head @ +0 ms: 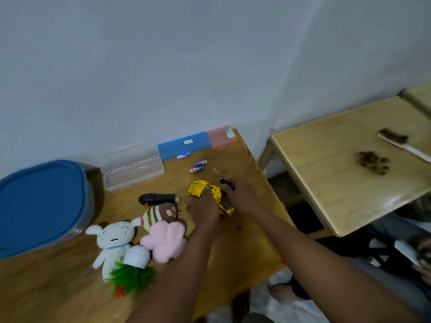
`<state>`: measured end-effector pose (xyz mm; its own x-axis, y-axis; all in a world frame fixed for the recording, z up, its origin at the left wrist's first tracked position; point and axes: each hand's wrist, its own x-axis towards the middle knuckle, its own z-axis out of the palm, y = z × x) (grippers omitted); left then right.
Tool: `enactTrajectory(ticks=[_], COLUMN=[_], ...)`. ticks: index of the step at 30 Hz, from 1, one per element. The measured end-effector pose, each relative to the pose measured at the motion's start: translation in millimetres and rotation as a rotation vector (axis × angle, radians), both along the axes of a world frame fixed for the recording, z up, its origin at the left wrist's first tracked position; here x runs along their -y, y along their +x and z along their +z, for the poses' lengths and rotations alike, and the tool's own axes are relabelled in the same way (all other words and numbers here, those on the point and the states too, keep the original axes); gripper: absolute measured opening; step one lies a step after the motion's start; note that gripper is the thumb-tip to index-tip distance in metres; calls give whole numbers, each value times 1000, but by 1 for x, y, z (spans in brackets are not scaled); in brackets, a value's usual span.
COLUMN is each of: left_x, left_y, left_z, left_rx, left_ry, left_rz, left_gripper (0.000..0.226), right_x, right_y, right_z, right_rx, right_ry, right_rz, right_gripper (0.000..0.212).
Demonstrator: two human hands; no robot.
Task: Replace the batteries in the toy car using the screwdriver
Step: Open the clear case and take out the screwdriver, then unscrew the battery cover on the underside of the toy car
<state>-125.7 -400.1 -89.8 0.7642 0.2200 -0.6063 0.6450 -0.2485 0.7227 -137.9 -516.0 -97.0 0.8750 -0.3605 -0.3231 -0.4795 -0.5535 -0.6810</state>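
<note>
Head view: clear box open, contents unclear.

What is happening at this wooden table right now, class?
A person is working on a yellow toy car at the light wooden table. The left hand steadies the car while the right hand grips a black-handled screwdriver, its metal tip pointing away from the car. Three small blue-and-white batteries lie loose beyond the car, near a blue plastic box. Whether the battery compartment is open cannot be told.
</note>
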Motion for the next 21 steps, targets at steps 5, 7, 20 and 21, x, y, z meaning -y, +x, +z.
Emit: enactTrajectory(ticks=[5,7,20,21], left_x=[6,1,-51,-55], left_y=[-16,-27,-73,-76], left_z=[11,14,77,82], left_rx=[-23,-10,22,36], left_ry=[73,125,-891,-933], left_rz=[11,-53,131,133], left_gripper=[93,87,45,44], right_x=[7,13,29,25], right_y=[-40,-50,-65,-65], right_z=[0,5,113,120], right_rx=[-31,-79,127,167], right_ry=[209,286,329,280], right_rz=[-21,35,232,248], right_gripper=[25,23,14,14])
